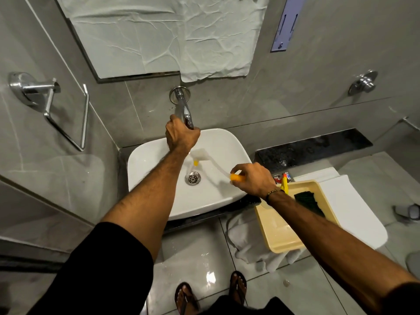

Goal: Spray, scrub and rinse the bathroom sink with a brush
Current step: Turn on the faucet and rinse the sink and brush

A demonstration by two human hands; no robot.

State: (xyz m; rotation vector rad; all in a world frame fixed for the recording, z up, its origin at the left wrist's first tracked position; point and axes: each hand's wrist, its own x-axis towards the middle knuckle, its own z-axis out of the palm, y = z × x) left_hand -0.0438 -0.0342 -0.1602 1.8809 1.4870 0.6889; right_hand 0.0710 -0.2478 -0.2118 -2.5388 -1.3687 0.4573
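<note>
A white basin sink (225,144) sits on a dark counter, with a metal drain (193,178) in its bowl. My left hand (180,135) is closed around the end of the chrome wall tap (183,105) above the sink's back rim. My right hand (252,178) grips the yellow end of a brush (213,164) with a white handle. The brush head lies inside the bowl, just under the tap and above the drain. A yellow spray bottle (284,185) shows partly behind my right wrist.
A cream plastic tray (279,233) holding a dark green scrub pad (308,201) rests on white towels (350,201) right of the sink. A chrome towel ring (66,114) hangs on the left wall. A wet tiled floor and my sandalled feet (211,292) lie below.
</note>
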